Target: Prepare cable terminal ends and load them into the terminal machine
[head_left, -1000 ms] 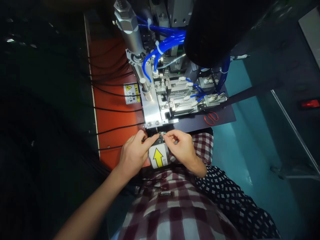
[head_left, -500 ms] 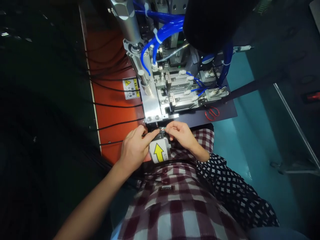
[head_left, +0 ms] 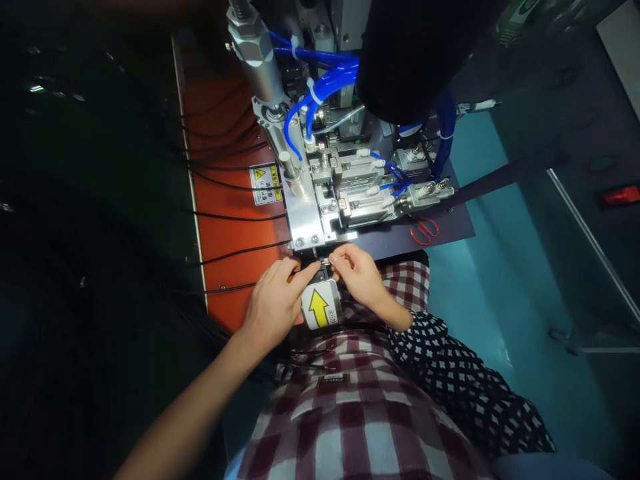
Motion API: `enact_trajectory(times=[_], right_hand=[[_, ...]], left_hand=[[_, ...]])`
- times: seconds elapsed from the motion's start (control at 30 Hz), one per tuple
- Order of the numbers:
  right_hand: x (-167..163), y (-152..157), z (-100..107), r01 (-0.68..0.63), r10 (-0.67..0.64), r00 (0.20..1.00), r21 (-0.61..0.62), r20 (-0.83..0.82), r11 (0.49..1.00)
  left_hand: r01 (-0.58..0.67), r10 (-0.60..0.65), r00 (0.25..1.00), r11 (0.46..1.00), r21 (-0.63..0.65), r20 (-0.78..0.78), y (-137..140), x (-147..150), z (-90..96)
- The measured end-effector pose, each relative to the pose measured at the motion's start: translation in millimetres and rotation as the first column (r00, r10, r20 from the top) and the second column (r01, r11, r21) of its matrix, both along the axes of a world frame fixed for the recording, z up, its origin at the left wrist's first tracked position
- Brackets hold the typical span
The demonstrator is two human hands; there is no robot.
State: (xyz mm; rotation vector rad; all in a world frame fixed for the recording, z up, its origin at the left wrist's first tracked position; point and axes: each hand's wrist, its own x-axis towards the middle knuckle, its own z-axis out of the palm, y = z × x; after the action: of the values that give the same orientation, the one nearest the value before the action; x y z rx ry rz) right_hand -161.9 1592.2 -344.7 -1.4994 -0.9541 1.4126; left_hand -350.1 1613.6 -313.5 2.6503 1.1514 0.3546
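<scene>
My left hand (head_left: 275, 299) lies at the front edge of the machine, its fingers curled and its thumb stretched toward a small shiny part (head_left: 325, 262). What its curled fingers hold, if anything, is hidden. Opposite it, my right hand (head_left: 357, 275) pinches the right end of that small part between thumb and forefinger. The part sits at a dark fixture (head_left: 323, 273) just below the machine's metal plate (head_left: 306, 223). A white label with a yellow arrow (head_left: 319, 308) is below the fixture, between my hands.
Metal cylinders (head_left: 363, 203) with blue air hoses (head_left: 333, 79) rise beyond my hands. Black cables (head_left: 240, 217) cross the orange surface (head_left: 220, 233) at left. Red-handled scissors (head_left: 424, 231) lie on the dark plate at right. A black round shape (head_left: 410, 60) hangs overhead.
The view has shifted slightly. Both hands stay at the small part; my left hand's fingers look a little flatter over the fixture, and the right pinch remains.
</scene>
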Motion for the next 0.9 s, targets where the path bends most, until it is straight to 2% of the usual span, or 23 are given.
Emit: enact_trajectory(times=[0.07,0.23,0.53,0.73,0.9], right_hand=[[1,-1,-3,-0.012,0.012,0.999,0.0,0.043,1.0],[5,-4,-15,0.017,-0.028,0.995,-0.112,-0.098,0.994],[6,-1,-5,-0.002,0.0,0.995,-0.022,-0.098,1.0],[2,3,-5,0.013,-0.059,0.93,-0.129,-0.362,0.992],[1,3,-8,0.043,-0.069,0.934,-0.083,-0.349,0.996]], left_hand=[[0.003,-0.003,1.0,1.0,-0.001,-0.015,-1,-1,-1.0],[0.006,-0.006,1.0,1.0,0.009,-0.004,0,0,-3.6],[-0.009,0.009,1.0,1.0,-0.025,0.0,1,2,-0.5],[0.006,-0.006,0.999,1.0,0.007,-0.039,0,3,-1.9],[0.024,-0.024,1.0,1.0,0.005,-0.005,1,3,-1.5]])
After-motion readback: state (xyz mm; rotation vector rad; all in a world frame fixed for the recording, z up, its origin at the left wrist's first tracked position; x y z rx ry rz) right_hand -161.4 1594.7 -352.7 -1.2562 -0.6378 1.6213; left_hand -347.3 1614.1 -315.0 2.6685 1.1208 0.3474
